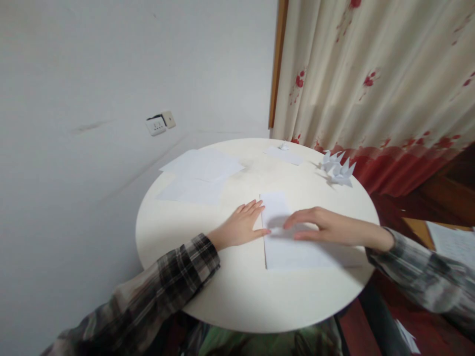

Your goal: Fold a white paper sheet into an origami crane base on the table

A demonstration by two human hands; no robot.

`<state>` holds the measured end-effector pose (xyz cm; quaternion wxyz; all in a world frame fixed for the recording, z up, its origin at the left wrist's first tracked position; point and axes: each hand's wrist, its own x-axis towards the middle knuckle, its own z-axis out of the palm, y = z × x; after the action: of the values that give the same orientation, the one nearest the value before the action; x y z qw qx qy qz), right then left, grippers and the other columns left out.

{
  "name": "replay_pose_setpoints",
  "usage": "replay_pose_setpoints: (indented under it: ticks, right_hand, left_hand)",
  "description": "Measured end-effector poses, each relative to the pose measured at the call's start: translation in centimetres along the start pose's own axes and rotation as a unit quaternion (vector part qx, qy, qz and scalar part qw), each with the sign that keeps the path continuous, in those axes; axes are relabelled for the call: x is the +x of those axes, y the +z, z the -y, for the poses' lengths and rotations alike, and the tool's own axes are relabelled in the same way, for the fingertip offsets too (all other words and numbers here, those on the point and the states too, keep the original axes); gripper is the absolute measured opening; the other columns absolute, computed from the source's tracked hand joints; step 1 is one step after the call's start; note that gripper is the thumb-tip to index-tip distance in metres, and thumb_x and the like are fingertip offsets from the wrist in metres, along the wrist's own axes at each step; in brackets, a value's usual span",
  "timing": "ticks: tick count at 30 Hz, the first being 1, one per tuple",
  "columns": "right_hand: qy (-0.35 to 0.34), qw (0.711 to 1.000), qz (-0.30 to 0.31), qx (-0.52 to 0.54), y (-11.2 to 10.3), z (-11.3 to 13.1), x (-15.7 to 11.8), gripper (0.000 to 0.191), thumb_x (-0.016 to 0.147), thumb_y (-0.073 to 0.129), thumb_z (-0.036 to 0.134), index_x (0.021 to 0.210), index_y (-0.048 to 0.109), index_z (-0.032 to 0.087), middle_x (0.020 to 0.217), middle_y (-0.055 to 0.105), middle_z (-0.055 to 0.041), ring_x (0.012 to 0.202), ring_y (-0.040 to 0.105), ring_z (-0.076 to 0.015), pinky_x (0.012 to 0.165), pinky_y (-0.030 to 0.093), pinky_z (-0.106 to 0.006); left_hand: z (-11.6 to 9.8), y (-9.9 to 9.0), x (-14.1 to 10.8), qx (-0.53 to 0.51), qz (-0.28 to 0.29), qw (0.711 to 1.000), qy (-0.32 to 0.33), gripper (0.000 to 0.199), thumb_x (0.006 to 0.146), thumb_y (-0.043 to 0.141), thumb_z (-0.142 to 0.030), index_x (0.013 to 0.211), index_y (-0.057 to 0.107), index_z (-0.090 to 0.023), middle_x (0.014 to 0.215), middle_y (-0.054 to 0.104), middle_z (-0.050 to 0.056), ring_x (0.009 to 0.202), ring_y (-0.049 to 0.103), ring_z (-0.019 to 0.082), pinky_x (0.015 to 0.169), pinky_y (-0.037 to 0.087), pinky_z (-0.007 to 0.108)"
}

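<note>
In the head view, we have a sheet of white paper [297,254] lying flat on the near right part of the round white table [230,291], between and beneath our two hands. Our left hand [243,228] rests at its left edge, palm down, the fingers extended and the thumb spread wide from them, with the thumb tip on the paper. Our right hand [321,225] is over the paper, thumb and fingers parted with a gap between them and nothing gripped; we cannot tell whether its fingertips touch the sheet.

Farther back on the left, we see several overlapping loose sheets [204,163]. Near the far edge, a small folded-paper figure [284,146] sits at the back of a smaller piece of paper [286,156]. Toward the far right edge stands a cluster of white origami cranes [338,169], their points upward.

Beyond the table, we face a pale wall [92,64] with a socket plate [156,126], and a cream curtain [334,74] with red flowers and a red lower band. Off to the right, another sheet [451,242] lies on a wooden surface [417,231].
</note>
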<state>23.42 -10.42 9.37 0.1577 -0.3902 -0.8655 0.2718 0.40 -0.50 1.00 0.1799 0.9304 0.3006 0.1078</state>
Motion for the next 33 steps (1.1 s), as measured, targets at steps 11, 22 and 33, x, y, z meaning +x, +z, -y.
replay_pose_setpoints:
  ticks: [11, 22, 33]
  right_hand:
    - [0.019, 0.993, -0.083, -0.084, 1.8, -4.7, 5.4, 0.02, 0.084, 0.052, 0.034, 0.087, 0.061, 0.016, 0.077, 0.06, -0.0043, 0.066, 0.052, -0.0138, 0.064, 0.041, -0.027]
    - [0.042, 0.977, -0.174, -0.112, 5.7, -7.5, 6.8, 0.014, 0.081, 0.05, 0.021, 0.068, 0.047, 0.017, 0.062, 0.047, 0.0027, 0.057, 0.04, -0.0097, 0.056, 0.029, -0.022]
    - [0.055, 0.975, -0.2, -0.077, 5.5, -6.9, 6.3, 0.013, 0.074, 0.05, 0.014, 0.063, 0.043, 0.017, 0.057, 0.043, 0.0053, 0.052, 0.038, -0.0079, 0.054, 0.029, -0.02]
  left_hand:
    - [1.4, -0.5, 0.6, 0.02, 0.062, 0.997, 0.045, 0.093, 0.071, 0.047, -0.072, 0.141, 0.02, -0.018, 0.148, 0.016, 0.014, 0.137, 0.009, 0.029, 0.108, 0.004, 0.044]
    - [-2.2, 0.3, -2.9, 0.131, 0.065, 0.987, 0.064, 0.094, 0.076, 0.03, -0.076, 0.141, 0.015, -0.01, 0.148, 0.014, 0.017, 0.137, 0.01, 0.026, 0.109, 0.011, 0.041]
    - [-2.2, 0.1, -1.5, 0.144, -0.056, 0.986, 0.061, 0.055, 0.089, 0.032, -0.056, 0.123, 0.043, -0.013, 0.127, 0.049, 0.013, 0.12, 0.042, 0.024, 0.1, 0.032, 0.036]
